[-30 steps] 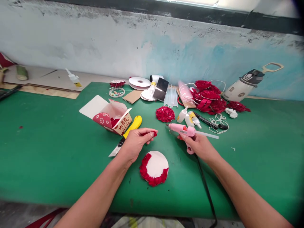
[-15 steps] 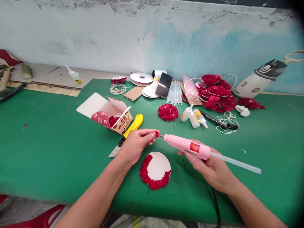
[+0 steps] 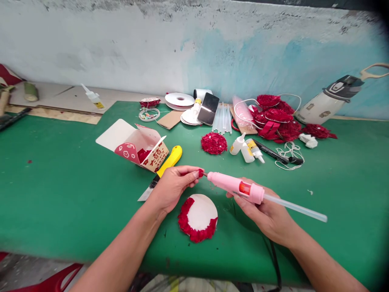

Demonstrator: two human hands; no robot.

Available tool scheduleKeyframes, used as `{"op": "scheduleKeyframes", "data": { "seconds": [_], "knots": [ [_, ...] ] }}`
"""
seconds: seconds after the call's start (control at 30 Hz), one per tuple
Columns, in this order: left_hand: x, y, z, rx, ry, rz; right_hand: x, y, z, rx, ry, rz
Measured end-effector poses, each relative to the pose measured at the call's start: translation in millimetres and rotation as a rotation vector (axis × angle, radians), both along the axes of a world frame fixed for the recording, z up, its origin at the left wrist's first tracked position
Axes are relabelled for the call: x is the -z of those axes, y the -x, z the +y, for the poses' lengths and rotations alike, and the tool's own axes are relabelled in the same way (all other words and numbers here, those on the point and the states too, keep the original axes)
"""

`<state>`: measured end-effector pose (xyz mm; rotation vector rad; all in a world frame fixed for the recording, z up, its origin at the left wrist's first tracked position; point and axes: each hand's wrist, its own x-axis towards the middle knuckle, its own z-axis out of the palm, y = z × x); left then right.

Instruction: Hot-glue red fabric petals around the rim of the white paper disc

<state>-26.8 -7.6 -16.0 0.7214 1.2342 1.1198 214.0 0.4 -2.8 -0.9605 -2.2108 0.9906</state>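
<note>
My left hand [image 3: 178, 182] pinches a small red fabric piece [image 3: 201, 173] between thumb and fingers. My right hand [image 3: 263, 207] grips a pink hot glue gun [image 3: 234, 185], whose metal nozzle touches or nearly touches the red piece. A long clear glue stick [image 3: 298, 209] sticks out of the gun's back end. Below the hands, a round white disc [image 3: 202, 211] lies on the green table; ruffled red fabric [image 3: 190, 229] covers its left and lower rim. Beside my left wrist is a yellow-handled scraper [image 3: 170, 162], partly hidden by the hand.
An open cardboard box [image 3: 148, 150] holding red pieces stands left of centre. Further back are a red ruffled disc [image 3: 214, 143], small glue bottles [image 3: 246, 150], a phone [image 3: 208, 108], clear glue sticks [image 3: 223, 117] and piled red rosettes [image 3: 278, 117]. A bottle [image 3: 328, 99] leans at right.
The glue gun has shifted very slightly left along with the whole view. Both hands keep the same hold, and the disc lies where it was.
</note>
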Motion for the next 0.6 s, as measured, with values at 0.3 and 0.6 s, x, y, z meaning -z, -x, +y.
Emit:
{"op": "scheduleKeyframes", "data": {
  "seconds": [0.3, 0.6],
  "knots": [
    [-4.6, -3.2, -0.4, 0.002, -0.031, 0.078, 1.1, -1.7, -3.9, 0.018, -0.086, -0.074],
    [-3.4, -3.1, -1.3, -0.003, -0.049, 0.095, -0.9, 0.3, -6.3, 0.032, -0.137, -0.079]
  ]
}}
